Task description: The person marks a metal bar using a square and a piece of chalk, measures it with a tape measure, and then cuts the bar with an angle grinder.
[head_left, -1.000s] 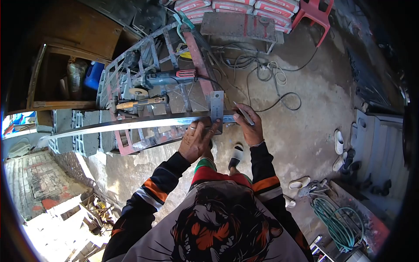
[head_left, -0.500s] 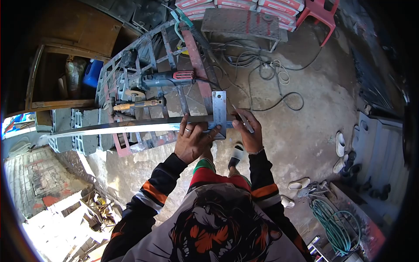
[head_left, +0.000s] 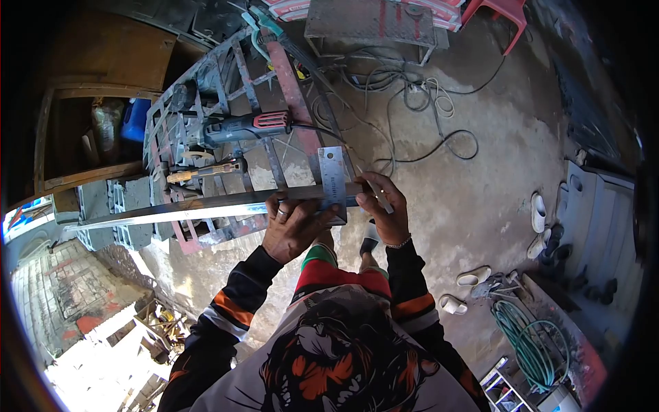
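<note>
Down low, a long metal bar (head_left: 199,206) lay across the metal frame (head_left: 237,69). The left hand (head_left: 292,225) pressed, fingers spread, on the bar and the steel square (head_left: 333,172). The right hand (head_left: 386,213) pinched a thin marker (head_left: 377,195) just beside the square.
</note>
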Available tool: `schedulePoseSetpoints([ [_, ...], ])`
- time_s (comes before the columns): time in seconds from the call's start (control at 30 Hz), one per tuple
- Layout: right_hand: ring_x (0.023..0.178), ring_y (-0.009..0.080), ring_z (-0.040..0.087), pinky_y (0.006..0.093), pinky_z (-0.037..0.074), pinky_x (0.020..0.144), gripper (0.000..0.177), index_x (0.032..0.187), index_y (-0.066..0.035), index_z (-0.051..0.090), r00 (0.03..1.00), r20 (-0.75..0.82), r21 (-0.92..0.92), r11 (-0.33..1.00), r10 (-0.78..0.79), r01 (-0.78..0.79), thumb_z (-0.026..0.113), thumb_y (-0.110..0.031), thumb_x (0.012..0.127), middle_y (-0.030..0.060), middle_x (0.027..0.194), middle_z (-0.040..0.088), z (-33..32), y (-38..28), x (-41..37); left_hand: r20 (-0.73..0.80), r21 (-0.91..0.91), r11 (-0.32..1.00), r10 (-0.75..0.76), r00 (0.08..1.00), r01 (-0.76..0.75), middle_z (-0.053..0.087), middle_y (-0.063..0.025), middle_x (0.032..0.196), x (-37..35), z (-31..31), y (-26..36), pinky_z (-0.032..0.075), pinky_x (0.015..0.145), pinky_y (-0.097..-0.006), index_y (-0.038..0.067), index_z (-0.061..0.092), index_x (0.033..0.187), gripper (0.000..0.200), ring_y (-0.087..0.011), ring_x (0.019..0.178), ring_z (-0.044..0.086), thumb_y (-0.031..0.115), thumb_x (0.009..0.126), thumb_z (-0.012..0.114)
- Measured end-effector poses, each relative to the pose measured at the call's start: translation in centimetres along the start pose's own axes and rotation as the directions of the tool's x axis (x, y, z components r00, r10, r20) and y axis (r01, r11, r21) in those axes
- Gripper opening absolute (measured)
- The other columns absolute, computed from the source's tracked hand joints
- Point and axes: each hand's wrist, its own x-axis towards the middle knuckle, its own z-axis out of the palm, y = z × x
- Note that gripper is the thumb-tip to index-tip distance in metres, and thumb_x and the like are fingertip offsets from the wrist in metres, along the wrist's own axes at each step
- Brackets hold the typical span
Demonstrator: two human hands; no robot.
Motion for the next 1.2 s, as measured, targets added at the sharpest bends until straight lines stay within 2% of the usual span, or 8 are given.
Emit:
schedulePoseSetpoints([
  [0.33,0.110,0.0151,0.062,0.0302,0.050,0.094,0.046,0.134,-0.001,0.056,1.000,0.019,-0.014,1.000,-0.017,0.017,0.073,-0.010,0.091,0.0096,0.122,0.065,-0.3,0.3,0.0,0.011,-0.053,0.998,0.039,0.999,-0.038,0.051,0.0002,0.115,0.2,-0.4,-0.7,0.033,0.095,-0.0477,0.032,0.067,0.133,0.060,-0.0215,0.110,0.046,0.027,0.074,0.077],
  [0.4,0.110,0.0151,0.062,0.0301,0.050,0.094,0.048,0.134,-0.002,0.056,1.000,0.014,0.000,1.000,-0.017,0.017,0.075,-0.012,0.091,0.0098,0.122,0.065,-0.3,0.4,-0.1,-0.037,-0.046,0.995,0.088,0.995,-0.089,0.049,-0.0002,0.105,0.4,-0.5,-0.9,0.035,0.091,-0.0465,0.029,0.072,0.126,0.059,-0.0232,0.102,0.047,0.028,0.068,0.083],
  [0.63,0.114,0.0182,0.063,0.0304,0.051,0.096,0.053,0.136,-0.002,0.053,0.990,0.076,0.061,0.991,-0.120,0.116,0.077,-0.010,0.089,0.0122,0.130,0.062,-0.7,1.5,-0.4,-0.056,-0.024,0.993,0.115,0.992,-0.117,0.051,0.0005,0.109,-2.0,0.8,-0.7,0.036,0.094,-0.0480,0.030,0.071,0.128,0.057,-0.0226,0.107,0.048,0.023,0.072,0.075],
  [0.83,0.115,0.0176,0.063,0.0305,0.051,0.096,0.052,0.136,-0.002,0.053,0.988,0.112,0.029,0.994,-0.106,0.103,0.076,-0.010,0.090,0.0115,0.132,0.062,-1.2,1.9,-0.3,-0.112,0.082,0.991,0.110,0.988,-0.101,0.051,0.0021,0.111,-2.3,1.5,-0.1,0.036,0.097,-0.0479,0.032,0.070,0.128,0.056,-0.0211,0.108,0.047,0.023,0.073,0.068],
  [0.93,0.115,0.0165,0.063,0.0291,0.051,0.094,0.051,0.136,-0.002,0.053,0.984,0.089,-0.067,0.985,-0.153,0.159,0.076,-0.011,0.091,0.0100,0.129,0.063,-1.0,1.6,-0.1,-0.103,0.053,0.995,0.094,0.990,-0.089,0.051,0.0024,0.110,-1.9,1.1,-0.2,0.036,0.097,-0.0478,0.033,0.071,0.127,0.055,-0.0214,0.106,0.047,0.022,0.073,0.070],
  [1.07,0.113,0.0141,0.062,0.0270,0.051,0.092,0.048,0.134,-0.002,0.056,0.989,0.083,-0.055,0.990,-0.123,0.127,0.075,-0.012,0.092,0.0079,0.126,0.065,-0.6,0.8,-0.1,-0.115,0.005,0.997,0.071,0.991,-0.071,0.052,0.0022,0.107,-1.4,1.1,-0.1,0.036,0.096,-0.0475,0.032,0.072,0.125,0.054,-0.0225,0.104,0.047,0.019,0.072,0.077],
  [1.13,0.110,0.0123,0.061,0.0262,0.051,0.090,0.045,0.132,-0.003,0.058,0.991,0.055,-0.073,0.989,-0.125,0.129,0.075,-0.014,0.092,0.0064,0.124,0.065,-0.5,1.0,0.0,-0.124,-0.003,0.997,0.074,0.990,-0.075,0.052,0.0017,0.106,-1.2,0.9,-0.2,0.036,0.094,-0.0480,0.031,0.072,0.125,0.054,-0.0236,0.104,0.047,0.020,0.073,0.078],
  [1.2,0.110,0.0118,0.061,0.0261,0.050,0.091,0.044,0.131,-0.003,0.059,0.992,0.046,-0.071,0.990,-0.118,0.121,0.076,-0.015,0.092,0.0060,0.124,0.065,-0.6,1.0,0.0,-0.079,0.032,0.997,0.075,0.994,-0.073,0.052,0.0027,0.111,-1.2,1.0,-0.3,0.033,0.093,-0.0496,0.035,0.067,0.133,0.056,-0.0204,0.109,0.047,0.030,0.077,0.071],
])
